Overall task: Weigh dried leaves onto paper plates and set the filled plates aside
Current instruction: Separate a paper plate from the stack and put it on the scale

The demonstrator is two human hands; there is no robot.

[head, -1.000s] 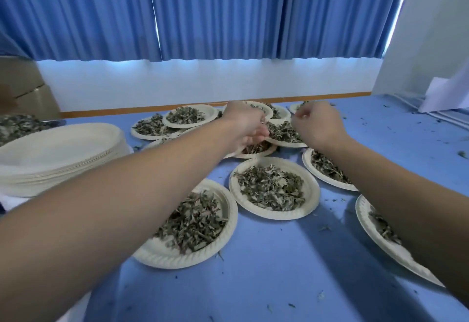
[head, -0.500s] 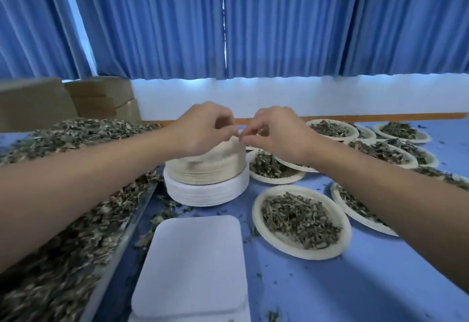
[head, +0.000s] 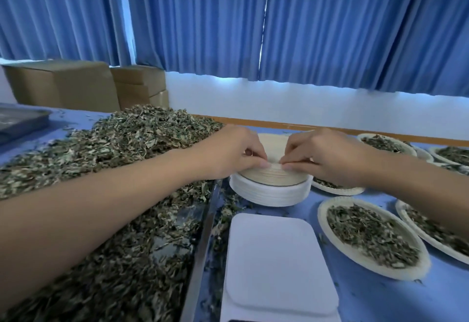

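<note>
- Plate stack (head: 271, 195): mid-table on the blue table (head: 380, 301), cream plates sitting on top of white ones.
- Left hand (head: 236, 151): comes in from 9 o'clock of the stack, fingers curled, thumb and fingertips (head: 262, 165) pinching the near rim of the top cream plates.
- Right hand (head: 327, 156): comes in from 3 o'clock, same grip, fingertips (head: 288, 166) on the same rim. The two hands' tips are just beside each other at the stack's 6 o'clock edge.
- Can't tell whether one plate or several are pinched.
- Scale (head: 274, 266): white rounded platform at 6 o'clock of the stack, near it, nothing on it.
- Dried leaves (head: 114, 169): big loose pile at 9 o'clock of the stack, in a metal tray (head: 203, 245), under the left forearm. Loose bits lie between tray edge and scale.
- Filled plates: nearest one (head: 368, 235) at 4 o'clock of the stack. More at 3 o'clock, partly hidden by the right arm, and a row (head: 385, 144) at 2 o'clock.
- Cardboard boxes (head: 63, 83) at 10 o'clock, against the blue curtains (head: 330, 30).
</note>
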